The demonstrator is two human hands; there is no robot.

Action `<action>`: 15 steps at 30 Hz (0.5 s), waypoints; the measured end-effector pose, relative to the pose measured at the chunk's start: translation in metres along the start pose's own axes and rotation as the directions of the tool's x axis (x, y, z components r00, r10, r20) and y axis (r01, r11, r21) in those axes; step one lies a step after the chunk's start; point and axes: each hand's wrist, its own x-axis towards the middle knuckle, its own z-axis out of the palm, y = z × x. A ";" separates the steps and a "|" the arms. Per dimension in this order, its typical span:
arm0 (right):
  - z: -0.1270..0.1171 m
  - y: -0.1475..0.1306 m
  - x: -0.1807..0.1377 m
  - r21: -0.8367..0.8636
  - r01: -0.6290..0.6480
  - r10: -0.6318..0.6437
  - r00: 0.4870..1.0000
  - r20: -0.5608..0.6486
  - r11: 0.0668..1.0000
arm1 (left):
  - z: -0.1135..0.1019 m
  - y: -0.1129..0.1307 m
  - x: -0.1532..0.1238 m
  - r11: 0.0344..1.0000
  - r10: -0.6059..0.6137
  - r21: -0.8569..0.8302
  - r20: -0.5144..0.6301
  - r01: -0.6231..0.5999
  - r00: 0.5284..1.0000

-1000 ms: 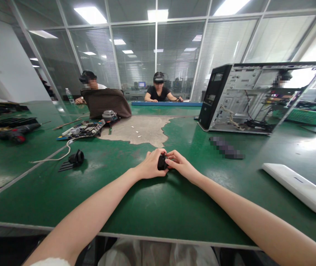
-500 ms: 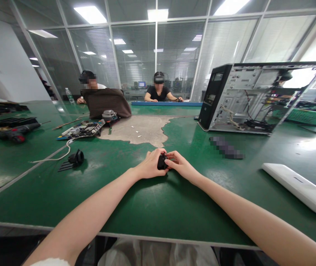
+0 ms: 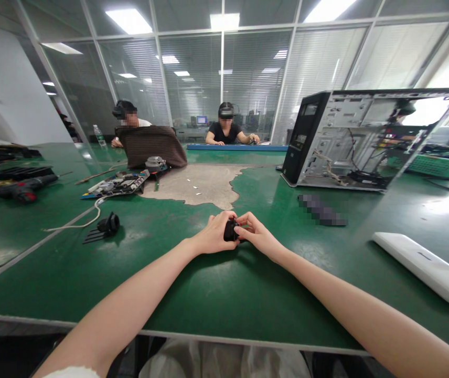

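Both of my hands meet over the green table (image 3: 216,294) around a small black part (image 3: 230,230). My left hand (image 3: 213,234) is curled round its left side, fingers wrapped over the top. My right hand (image 3: 256,233) pinches its right side with thumb and fingertips. Most of the black part is hidden between the fingers, and it rests on or just above the table surface.
An open computer case (image 3: 338,139) lies on its side at the back right. A white panel (image 3: 425,268) lies at the right. A black connector with a white cable (image 3: 106,224), a circuit board (image 3: 116,185) and tools (image 3: 23,189) sit at the left. Two people sit at the far side.
My right fingers have shifted slightly on the black part; the thumb now sits lower on its side. The left hand and everything else stay put.
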 end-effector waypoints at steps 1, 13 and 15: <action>0.000 0.001 0.000 -0.003 -0.013 0.013 1.000 -0.010 1.000 | 0.000 0.000 0.000 1.000 0.003 0.001 0.000 -0.003 1.000; 0.000 -0.010 -0.005 0.023 0.001 -0.002 0.999 0.048 1.000 | 0.000 -0.001 0.000 0.999 0.038 0.029 -0.006 -0.037 0.999; 0.001 -0.007 -0.004 0.025 -0.005 0.004 0.999 0.035 1.000 | 0.001 -0.002 0.000 0.999 0.039 0.026 -0.008 -0.039 0.999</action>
